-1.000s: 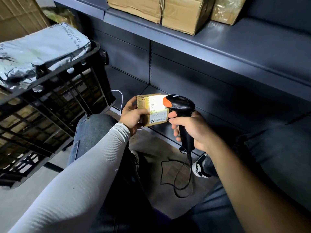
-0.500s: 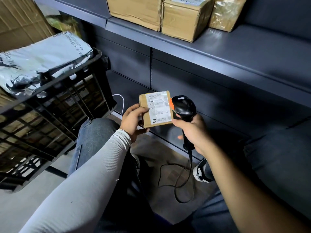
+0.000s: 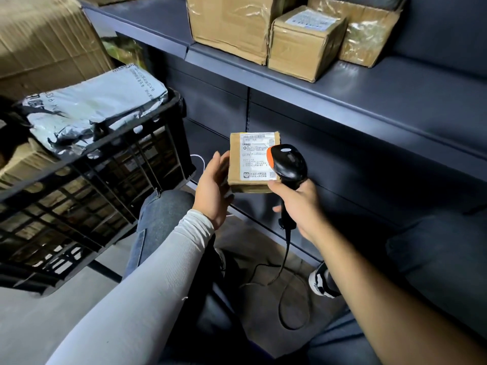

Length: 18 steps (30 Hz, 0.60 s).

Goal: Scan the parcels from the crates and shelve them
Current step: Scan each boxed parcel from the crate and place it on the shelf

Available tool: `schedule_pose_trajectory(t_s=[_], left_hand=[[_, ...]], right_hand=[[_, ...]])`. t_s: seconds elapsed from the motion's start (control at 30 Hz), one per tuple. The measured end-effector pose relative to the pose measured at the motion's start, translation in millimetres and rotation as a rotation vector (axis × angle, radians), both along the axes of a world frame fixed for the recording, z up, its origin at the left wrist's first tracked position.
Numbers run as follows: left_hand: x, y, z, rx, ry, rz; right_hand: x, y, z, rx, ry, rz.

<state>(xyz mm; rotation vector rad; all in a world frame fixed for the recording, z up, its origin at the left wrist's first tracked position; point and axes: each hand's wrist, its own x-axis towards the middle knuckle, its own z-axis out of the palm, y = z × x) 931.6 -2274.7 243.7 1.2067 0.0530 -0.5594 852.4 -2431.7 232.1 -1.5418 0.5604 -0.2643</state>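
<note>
Centrally, small cardboard parcel held up label-first, in front of the dark lower shelf bay. Left hand cupped against its left edge and underside, fingers curled round the box. Right hand wrapped round the handle of the barcode scanner, orange-tipped head overlapping the parcel's right edge and label. Scanner cable hanging down to a loop on the floor between the knees. Left, black plastic crate, rim tilted, grey poly mailer piled over its top edge. Above, shelf board with three cardboard boxes near its front lip; open board to their right.
</note>
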Motion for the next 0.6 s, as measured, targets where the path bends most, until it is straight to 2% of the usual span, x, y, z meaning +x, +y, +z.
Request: schedule_pose_trajectory(t_s=[0.2, 0.37, 0.6], left_hand=[[-12.0, 9.3, 25.7, -0.099, -0.211, 0.052], [-9.8, 15.8, 56.1, -0.119, -0.273, 0.014], [-12.5, -14.0, 115.0, -0.173, -0.421, -0.164]], right_hand=[[-1.2, 9.6, 37.9, -0.038, -0.064, 0.065], [-3.9, 8.2, 77.0, -0.052, -0.120, 0.089], [-19.1, -13.5, 138.7, -0.075, -0.178, -0.080]])
